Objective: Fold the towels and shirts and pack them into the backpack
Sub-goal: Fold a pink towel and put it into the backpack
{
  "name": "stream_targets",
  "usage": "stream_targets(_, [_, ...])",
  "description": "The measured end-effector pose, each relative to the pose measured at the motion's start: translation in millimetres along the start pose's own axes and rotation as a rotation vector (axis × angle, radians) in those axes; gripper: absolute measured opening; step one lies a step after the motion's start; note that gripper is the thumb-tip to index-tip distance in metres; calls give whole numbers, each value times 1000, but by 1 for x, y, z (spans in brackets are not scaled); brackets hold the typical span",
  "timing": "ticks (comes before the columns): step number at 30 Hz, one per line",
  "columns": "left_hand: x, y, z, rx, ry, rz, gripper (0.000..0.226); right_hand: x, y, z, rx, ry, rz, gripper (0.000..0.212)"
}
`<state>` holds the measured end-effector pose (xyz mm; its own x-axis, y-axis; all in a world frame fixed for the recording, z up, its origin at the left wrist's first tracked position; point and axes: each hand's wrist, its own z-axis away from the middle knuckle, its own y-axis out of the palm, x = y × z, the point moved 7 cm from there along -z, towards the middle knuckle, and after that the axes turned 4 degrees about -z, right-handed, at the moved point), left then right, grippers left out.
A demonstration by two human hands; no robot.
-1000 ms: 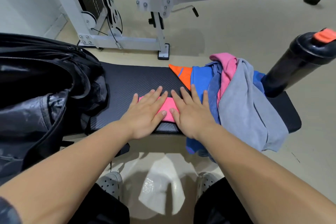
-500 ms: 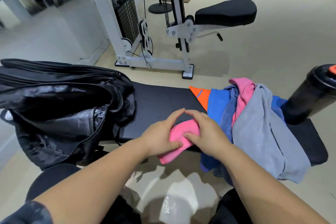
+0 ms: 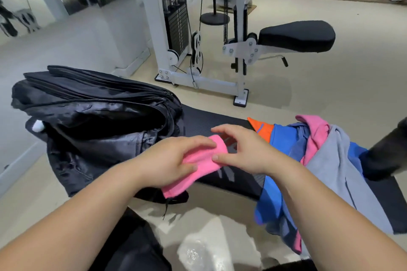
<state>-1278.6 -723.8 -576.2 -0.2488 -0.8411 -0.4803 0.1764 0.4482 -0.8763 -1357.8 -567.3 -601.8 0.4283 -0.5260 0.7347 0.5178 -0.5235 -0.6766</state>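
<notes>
A folded pink towel (image 3: 199, 165) is lifted just above the black bench (image 3: 220, 121), held between both hands. My left hand (image 3: 169, 160) grips its left side from above. My right hand (image 3: 244, 149) pinches its right edge with thumb and fingers. The open black backpack (image 3: 94, 121) lies on the bench's left end, its mouth facing the towel. A pile of clothes lies on the bench's right part: a grey shirt (image 3: 339, 174) on top, a blue one (image 3: 277, 145), an orange one (image 3: 261, 128) and another pink cloth (image 3: 315, 134).
A black bottle (image 3: 387, 152) stands at the right edge behind the pile. A white cable machine (image 3: 198, 50) with a black padded seat (image 3: 297, 35) stands on the beige floor beyond the bench. A mirrored wall runs along the left.
The pink towel was pressed flat on the bench under both hands; now both hands have picked it up and carried it left, toward the backpack. My head has turned left.
</notes>
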Motion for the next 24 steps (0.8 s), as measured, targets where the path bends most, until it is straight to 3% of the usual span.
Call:
stream_targets(3, [23, -26, 34, 61, -62, -189, 63, 33, 6, -18, 22, -81, 102, 69])
stream_targets(5, [38, -46, 61, 50, -126, -233, 72, 67, 6, -32, -3, -158, 91, 56])
stream_targets(7, [53, -66, 85, -6, -190, -245, 83, 108, 11, -49, 7, -242, 113, 37])
stream_targets(10, [70, -83, 110, -123, -236, -208, 82, 166, 31, -77, 64, -365, 276, 28])
stream_targets(12, [81, -86, 117, -168, -283, -213, 84, 186, 50, -99, 137, -366, 393, 29])
stream_targets(15, [99, -71, 115, -85, -368, -226, 95, 195, 63, -132, 180, -353, 376, 42])
stream_targets(18, [105, -57, 103, -65, -368, -211, 93, 197, 47, -148, 77, -352, 268, 63])
stream_targets(24, [87, -26, 86, 17, -308, -223, 98, 162, -21, -161, -129, -150, 103, 55])
